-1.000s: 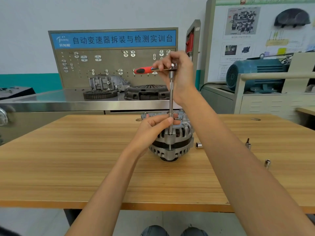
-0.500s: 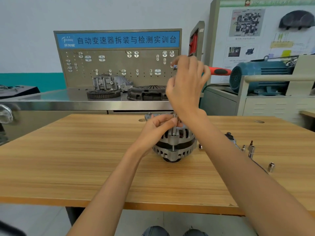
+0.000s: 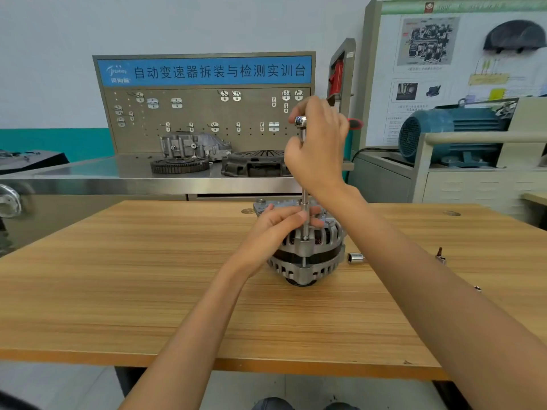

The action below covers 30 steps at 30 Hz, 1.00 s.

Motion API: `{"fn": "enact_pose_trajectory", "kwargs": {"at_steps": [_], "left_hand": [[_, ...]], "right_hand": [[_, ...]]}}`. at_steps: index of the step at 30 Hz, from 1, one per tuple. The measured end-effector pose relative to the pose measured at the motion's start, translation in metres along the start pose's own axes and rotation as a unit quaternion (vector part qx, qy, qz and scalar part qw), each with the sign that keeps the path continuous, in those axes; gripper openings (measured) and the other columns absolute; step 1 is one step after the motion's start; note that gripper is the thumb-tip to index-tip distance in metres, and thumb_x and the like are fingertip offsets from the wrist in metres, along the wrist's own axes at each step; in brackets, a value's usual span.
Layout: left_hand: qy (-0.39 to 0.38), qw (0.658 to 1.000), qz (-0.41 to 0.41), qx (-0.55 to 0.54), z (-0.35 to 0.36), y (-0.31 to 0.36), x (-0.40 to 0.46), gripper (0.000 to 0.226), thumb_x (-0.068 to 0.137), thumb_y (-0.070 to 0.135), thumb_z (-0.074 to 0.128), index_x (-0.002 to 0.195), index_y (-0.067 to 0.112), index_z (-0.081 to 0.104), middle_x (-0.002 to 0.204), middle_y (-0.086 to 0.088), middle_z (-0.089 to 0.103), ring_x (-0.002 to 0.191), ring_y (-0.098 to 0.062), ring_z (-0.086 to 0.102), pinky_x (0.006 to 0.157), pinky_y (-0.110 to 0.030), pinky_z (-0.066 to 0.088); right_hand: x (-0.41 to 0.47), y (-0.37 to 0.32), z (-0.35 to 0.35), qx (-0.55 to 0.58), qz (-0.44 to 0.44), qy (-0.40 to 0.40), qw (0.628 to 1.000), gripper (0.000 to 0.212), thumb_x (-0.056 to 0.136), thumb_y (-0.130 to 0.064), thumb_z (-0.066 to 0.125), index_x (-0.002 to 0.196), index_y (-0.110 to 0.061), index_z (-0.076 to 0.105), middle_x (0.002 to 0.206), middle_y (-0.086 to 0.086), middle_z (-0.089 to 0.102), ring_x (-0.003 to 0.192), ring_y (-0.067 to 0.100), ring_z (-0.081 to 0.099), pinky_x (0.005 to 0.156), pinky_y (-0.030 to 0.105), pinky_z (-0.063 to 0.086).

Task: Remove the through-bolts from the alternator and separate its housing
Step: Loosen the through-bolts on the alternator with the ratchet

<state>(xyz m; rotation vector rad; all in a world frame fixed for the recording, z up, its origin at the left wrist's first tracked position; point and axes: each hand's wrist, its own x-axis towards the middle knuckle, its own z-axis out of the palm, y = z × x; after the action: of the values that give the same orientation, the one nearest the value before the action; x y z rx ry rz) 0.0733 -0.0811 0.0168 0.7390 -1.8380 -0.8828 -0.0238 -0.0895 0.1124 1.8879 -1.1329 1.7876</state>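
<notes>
Gripping the chrome ratchet with the red handle (image 3: 302, 122) at its head, your right hand (image 3: 318, 149) keeps the long steel extension (image 3: 304, 214) upright on a through-bolt. Your left hand (image 3: 276, 229) pinches the extension low down, resting on the ribbed grey cast-metal alternator (image 3: 307, 255), which sits toward the far edge of the wooden tabletop (image 3: 118, 291). Expect it heavy, rigid and rounded; brace the ribbed rim. Since half a second ago, the red handle has swung behind your hand.
</notes>
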Motion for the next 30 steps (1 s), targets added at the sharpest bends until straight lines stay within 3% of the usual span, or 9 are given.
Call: {"fn": "enact_pose_trajectory", "kwargs": {"at_steps": [4, 8, 10, 13, 16, 20, 24, 27, 30], "left_hand": [[0.005, 1.000, 0.001, -0.005, 0.000, 0.001, 0.000, 0.028, 0.098, 0.021, 0.047, 0.094, 0.031, 0.073, 0.111, 0.031, 0.064, 0.111, 0.017, 0.051, 0.115, -0.033, -0.007], [0.002, 1.000, -0.001, -0.010, 0.002, 0.004, -0.001, 0.021, 0.097, 0.021, 0.052, 0.096, 0.032, 0.071, 0.102, 0.027, 0.069, 0.108, 0.013, 0.056, 0.118, -0.038, -0.009], [0.009, 1.000, -0.006, -0.019, 0.003, 0.006, -0.003, 0.019, 0.095, 0.021, 0.055, 0.097, 0.034, 0.069, 0.096, 0.020, 0.073, 0.107, 0.007, 0.060, 0.120, -0.044, -0.003], [0.024, 0.997, -0.024, -0.076, 0.003, 0.006, -0.003, 0.018, 0.089, 0.017, 0.062, 0.096, 0.029, 0.073, 0.096, 0.006, 0.075, 0.104, -0.007, 0.066, 0.116, -0.045, 0.027], [0.040, 0.993, -0.026, -0.106, 0.005, 0.005, -0.001, 0.019, 0.082, 0.010, 0.068, 0.083, 0.027, 0.077, 0.091, 0.002, 0.076, 0.092, -0.008, 0.070, 0.088, -0.021, 0.051], [0.082, 0.993, -0.040, -0.080, 0.007, 0.002, 0.004, 0.009, 0.073, 0.019, 0.077, 0.079, 0.019, 0.070, 0.089, -0.012, 0.071, 0.086, -0.019, 0.065, 0.088, -0.033, 0.052], [0.083, 0.993, -0.048, -0.065, 0.008, 0.001, 0.006, 0.010, 0.078, 0.016, 0.075, 0.078, 0.018, 0.066, 0.083, -0.008, 0.067, 0.081, -0.016, 0.062, 0.084, -0.030, 0.050], [0.049, 0.995, -0.048, -0.066, 0.003, 0.003, 0.003, 0.006, 0.083, 0.019, 0.070, 0.089, 0.017, 0.069, 0.088, 0.000, 0.074, 0.089, -0.011, 0.068, 0.092, -0.029, 0.050], [0.019, 0.999, -0.042, -0.028, 0.000, 0.006, -0.001, 0.013, 0.088, 0.020, 0.064, 0.099, 0.023, 0.070, 0.098, 0.004, 0.075, 0.100, -0.009, 0.067, 0.106, -0.042, 0.043]], "right_hand": [[0.007, -0.004, -0.010, 0.291, 0.128, -0.104, 0.943, 0.007, 0.076, -0.008, 0.043, 0.075, -0.013, 0.049, 0.077, -0.002, 0.049, 0.079, 0.011, 0.047, 0.076, 0.021, 0.040], [0.015, 0.000, -0.014, 0.427, 0.237, -0.069, 0.870, 0.031, 0.089, -0.011, 0.036, 0.062, -0.012, 0.050, 0.068, 0.002, 0.056, 0.084, 0.018, 0.056, 0.081, 0.026, 0.044], [0.013, -0.003, -0.014, 0.352, 0.190, -0.071, 0.914, 0.032, 0.093, -0.006, 0.038, 0.064, -0.015, 0.047, 0.072, 0.002, 0.053, 0.075, 0.009, 0.052, 0.068, 0.011, 0.041], [0.003, -0.008, -0.010, 0.048, 0.008, -0.053, 0.997, 0.013, 0.094, -0.012, 0.043, 0.082, -0.013, 0.050, 0.077, -0.002, 0.048, 0.071, 0.006, 0.044, 0.069, 0.019, 0.034], [-0.004, -0.004, -0.008, -0.294, -0.047, 0.014, 0.955, 0.025, 0.087, -0.017, 0.043, 0.109, -0.010, 0.053, 0.098, 0.007, 0.055, 0.091, 0.024, 0.048, 0.087, 0.035, 0.028], [0.000, -0.001, -0.017, -0.315, -0.010, 0.006, 0.949, 0.025, 0.089, -0.015, 0.044, 0.113, -0.011, 0.050, 0.104, 0.010, 0.055, 0.096, 0.028, 0.048, 0.087, 0.038, 0.026], [0.001, 0.002, -0.018, -0.314, -0.018, -0.014, 0.949, 0.026, 0.090, -0.013, 0.043, 0.115, -0.012, 0.048, 0.107, 0.008, 0.055, 0.099, 0.028, 0.048, 0.089, 0.038, 0.026], [0.002, 0.003, -0.016, -0.301, -0.021, -0.014, 0.953, 0.028, 0.090, -0.012, 0.043, 0.117, -0.012, 0.049, 0.109, 0.008, 0.055, 0.100, 0.028, 0.048, 0.091, 0.038, 0.026], [0.003, 0.005, -0.014, -0.278, -0.019, -0.018, 0.960, 0.029, 0.090, -0.013, 0.044, 0.118, -0.012, 0.050, 0.110, 0.008, 0.055, 0.102, 0.027, 0.047, 0.093, 0.037, 0.025]]}}
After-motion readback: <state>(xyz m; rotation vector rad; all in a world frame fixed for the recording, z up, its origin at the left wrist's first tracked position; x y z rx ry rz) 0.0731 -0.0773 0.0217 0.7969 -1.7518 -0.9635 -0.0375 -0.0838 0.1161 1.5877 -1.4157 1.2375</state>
